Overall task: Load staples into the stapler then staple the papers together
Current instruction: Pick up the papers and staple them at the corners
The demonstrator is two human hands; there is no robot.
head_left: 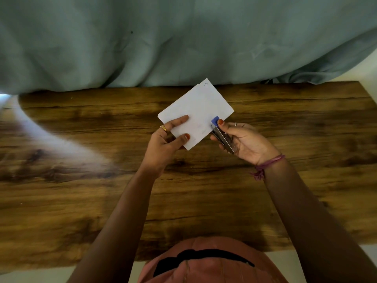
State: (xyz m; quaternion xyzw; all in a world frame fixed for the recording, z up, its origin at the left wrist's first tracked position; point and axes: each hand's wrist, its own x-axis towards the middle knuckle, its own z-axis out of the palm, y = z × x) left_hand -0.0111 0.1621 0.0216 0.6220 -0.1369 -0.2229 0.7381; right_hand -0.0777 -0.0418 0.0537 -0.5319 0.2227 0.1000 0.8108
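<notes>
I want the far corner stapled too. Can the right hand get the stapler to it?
Probably yes: right hand holds the stapler at the papers' near edge; nothing blocks that corner.

A wooden table (81,201) with dark, streaky grain fills most of the view, its far edge running under a rumpled grey-green cloth (163,41) that hangs or lies across the whole top of the scene in soft folds. A pale streak of light (51,139) curves over the left part of the wood. Beyond the right far corner and along the near edge shows a light, cream-coloured floor (365,82).
</notes>
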